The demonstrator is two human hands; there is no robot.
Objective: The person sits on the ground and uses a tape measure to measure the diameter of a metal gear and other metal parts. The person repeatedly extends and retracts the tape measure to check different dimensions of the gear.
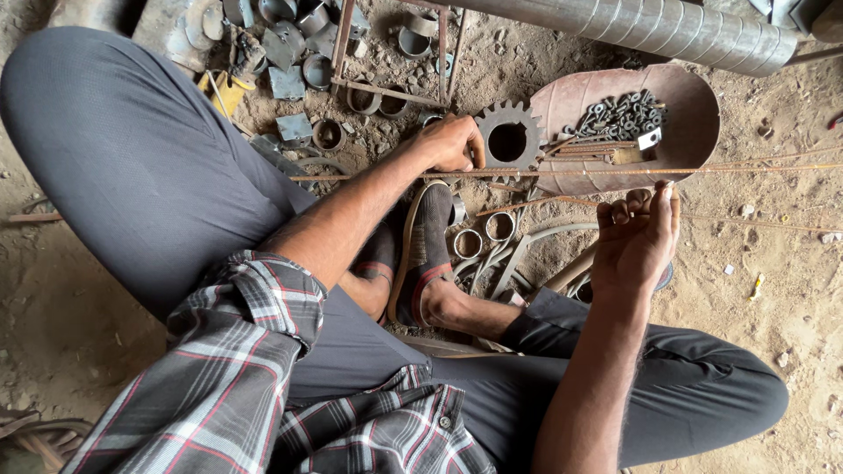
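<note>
Rusty thin rod (pixel 562 172) held taut across gear wheel (pixel 509 140): left hand (pixel 450 145) fist-clamped on it just beside gear, right hand (pixel 639 235) pinching another rod (pixel 544 203) nearer body.

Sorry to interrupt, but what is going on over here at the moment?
A person sits cross-legged on the dirt floor. The left hand grips a thin rusty rod beside a toothed gear. The right hand pinches another thin rod. A curved metal tray behind holds small nuts.
</note>
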